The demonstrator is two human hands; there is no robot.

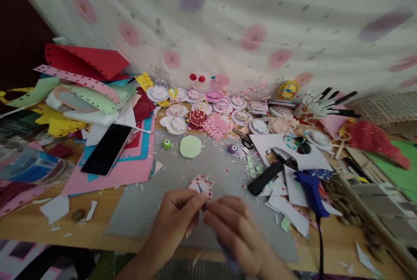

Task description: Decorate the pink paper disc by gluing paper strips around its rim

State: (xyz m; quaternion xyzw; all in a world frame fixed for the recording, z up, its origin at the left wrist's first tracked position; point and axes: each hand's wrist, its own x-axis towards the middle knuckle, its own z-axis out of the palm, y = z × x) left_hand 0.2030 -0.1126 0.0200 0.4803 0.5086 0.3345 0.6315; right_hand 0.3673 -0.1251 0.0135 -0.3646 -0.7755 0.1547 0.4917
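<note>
My left hand (177, 215) is closed, thumb and forefinger pinched at the near edge of a pinkish-white paper disc (198, 182) trimmed with small red beads or dots. My right hand (234, 228) is closed too and blurred; its fingertips meet those of the left. A small dark pointed tip (200, 188) sticks up by the fingertips over the disc. Something bluish shows below the right palm, too blurred to name. Both hands are above a grey cutting mat (137, 210). Beyond them lies a pale green paper disc (190, 146), between a green eye bead (167, 144) and a purple one (232, 148).
Several decorated paper discs (176, 110) line the back by the curtain (221, 19). On the left are a phone (107, 149), coloured papers (87, 60) and a plastic bottle (35, 165). A blue glue gun (311, 191), a black bar (265, 179) and paper scraps lie right.
</note>
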